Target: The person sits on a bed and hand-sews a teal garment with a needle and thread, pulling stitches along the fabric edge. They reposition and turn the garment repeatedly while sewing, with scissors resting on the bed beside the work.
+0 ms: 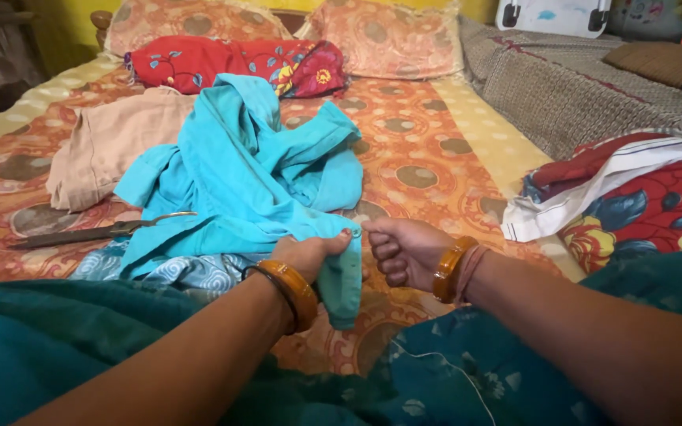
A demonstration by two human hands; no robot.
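at the bed's point(467, 126) near edge i pinch the turquoise garment's point(238, 181) hem with both hands, left hand point(313, 254) and right hand point(404, 251); next calls for the scissors point(96, 233), i judge.

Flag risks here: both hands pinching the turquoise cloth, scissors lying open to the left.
Left hand and right hand pinch one small edge of the turquoise cloth; it may slip free. The cloth's bulk lies bunched, so a pull could drag it crooked. The scissors lie partly under its edge and could snag.
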